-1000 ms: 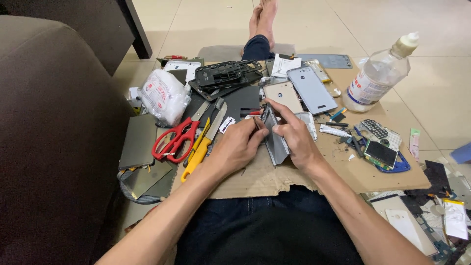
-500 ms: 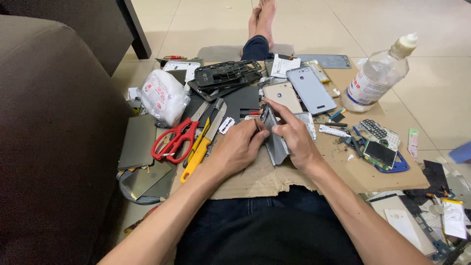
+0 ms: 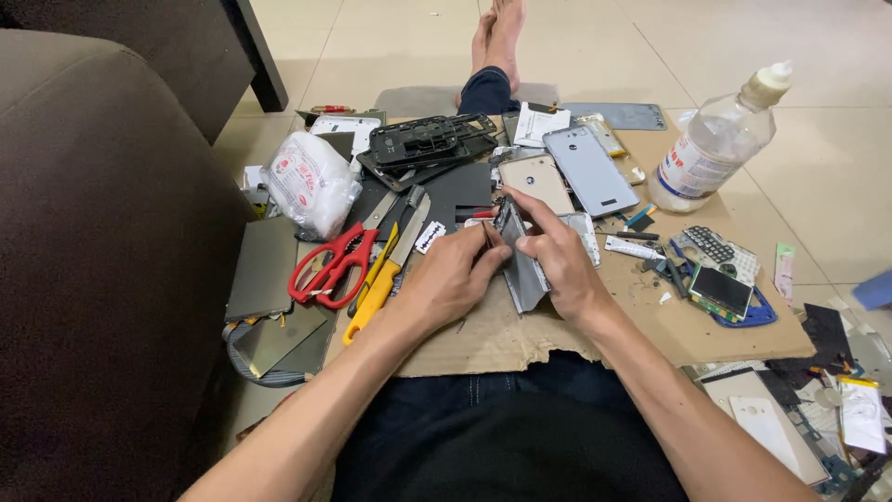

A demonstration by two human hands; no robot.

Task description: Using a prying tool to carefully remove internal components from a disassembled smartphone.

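Cluttered cardboard sheet (image 3: 650, 325), both hands (image 3: 506, 270) pinching upright grey phone panel (image 3: 520, 265)

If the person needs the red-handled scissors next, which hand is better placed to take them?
Probably the left hand. The red-handled scissors lie on its side, with nothing between. The right hand grips the grey flat phone part and would have to cross over.

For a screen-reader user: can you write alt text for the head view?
Both hands, left hand and right hand, hold a grey phone panel on edge over a cardboard sheet on the person's lap. Around lie red scissors, a yellow-handled knife, phone parts and a clear bottle.
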